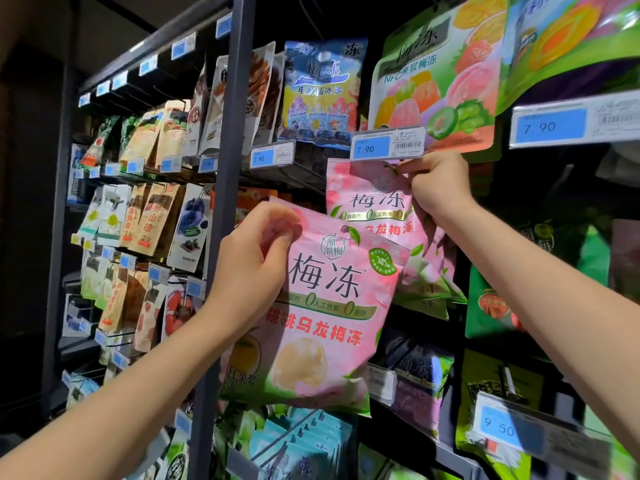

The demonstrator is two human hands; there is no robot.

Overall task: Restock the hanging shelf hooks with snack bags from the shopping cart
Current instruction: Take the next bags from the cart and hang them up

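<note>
My left hand (254, 261) pinches the top left corner of a pink snack bag (325, 313) and holds it up in front of the shelf. Higher and to the right, my right hand (438, 183) grips the top edge of a second pink bag (367, 199), right under the price tag (388, 143) marked 7.90 at the tip of a hook. The hook itself is hidden behind the tag and my fingers. More pink bags of the same kind (429, 275) hang behind the second one. The shopping cart is out of view.
A dark upright post (225, 202) of the shelf frame stands just left of my left hand. Rows of hanging snack bags fill the hooks on both sides, with a blue bag (320, 88) and a fruit-print bag (440, 77) above, and green bags (485, 303) at right.
</note>
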